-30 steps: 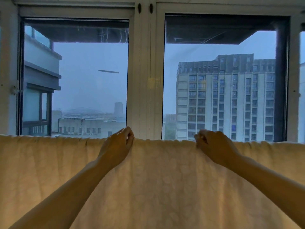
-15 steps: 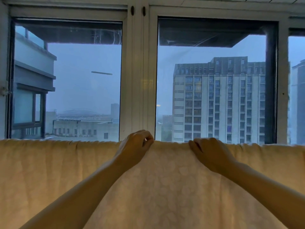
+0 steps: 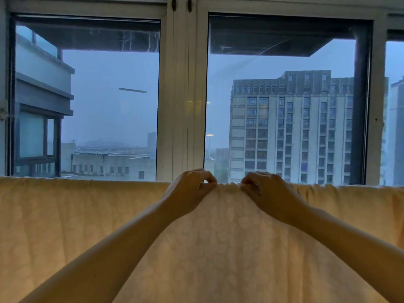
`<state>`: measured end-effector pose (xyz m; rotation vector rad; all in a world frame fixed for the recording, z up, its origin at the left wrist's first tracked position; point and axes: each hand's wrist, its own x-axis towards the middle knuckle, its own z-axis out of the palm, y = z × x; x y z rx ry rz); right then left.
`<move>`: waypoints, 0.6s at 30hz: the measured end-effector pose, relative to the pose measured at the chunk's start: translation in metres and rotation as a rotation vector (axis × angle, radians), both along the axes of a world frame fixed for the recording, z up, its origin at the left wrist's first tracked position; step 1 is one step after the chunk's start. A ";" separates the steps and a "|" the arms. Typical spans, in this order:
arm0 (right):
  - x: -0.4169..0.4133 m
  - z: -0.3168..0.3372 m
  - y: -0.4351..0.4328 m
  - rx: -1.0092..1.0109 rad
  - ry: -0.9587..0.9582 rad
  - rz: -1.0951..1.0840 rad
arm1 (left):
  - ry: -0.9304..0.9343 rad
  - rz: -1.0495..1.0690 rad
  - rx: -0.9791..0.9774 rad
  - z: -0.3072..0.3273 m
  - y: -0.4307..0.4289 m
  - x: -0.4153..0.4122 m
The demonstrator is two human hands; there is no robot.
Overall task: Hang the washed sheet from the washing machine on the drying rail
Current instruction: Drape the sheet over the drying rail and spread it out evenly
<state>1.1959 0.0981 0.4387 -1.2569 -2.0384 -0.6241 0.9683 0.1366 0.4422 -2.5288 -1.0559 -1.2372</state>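
Observation:
A pale yellow patterned sheet (image 3: 72, 226) hangs across the whole width of the head view, its top fold running level just below the window. The drying rail is hidden under that fold. My left hand (image 3: 190, 190) pinches the top edge of the sheet near the middle. My right hand (image 3: 265, 191) pinches the same edge a short gap to the right. Both forearms reach up from the bottom corners.
Behind the sheet stands a white-framed window (image 3: 181, 95) with a central post, close to my hands. Through the glass are a tall grey building (image 3: 290, 127) and low rooftops.
Both hands have slid along the sheet's top edge toward each other, the left moving right and the right moving left. The gap between them has shrunk.

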 end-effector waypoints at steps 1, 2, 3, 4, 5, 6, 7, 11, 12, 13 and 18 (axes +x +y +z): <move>-0.001 0.000 0.001 0.001 0.025 0.016 | 0.001 0.015 -0.003 0.000 0.001 -0.001; -0.001 0.000 0.001 0.002 0.049 0.032 | -0.005 0.026 -0.002 0.000 0.002 -0.001; -0.001 0.000 0.001 0.001 0.069 0.043 | -0.018 0.035 0.004 0.000 0.003 0.000; 0.000 0.001 0.002 0.001 0.088 0.045 | -0.034 0.042 0.014 0.000 0.003 0.000; 0.002 0.003 0.002 0.000 0.106 0.033 | -0.046 0.051 0.024 0.001 0.002 0.001; 0.005 0.004 0.002 0.002 0.122 0.008 | -0.049 0.062 0.027 0.001 0.002 0.001; 0.008 0.005 0.001 0.003 0.136 -0.027 | -0.048 0.071 0.026 0.001 0.002 0.001; 0.024 0.006 -0.003 0.037 0.151 -0.169 | -0.047 0.080 0.009 0.000 0.004 0.000; 0.026 0.004 -0.004 0.035 0.135 -0.172 | -0.041 0.081 0.008 0.000 0.004 0.001; 0.028 0.003 -0.005 0.021 0.126 -0.156 | -0.031 0.080 0.008 0.000 0.004 0.003; 0.054 0.012 -0.015 -0.002 0.200 -0.087 | 0.089 0.035 0.036 0.003 -0.002 0.030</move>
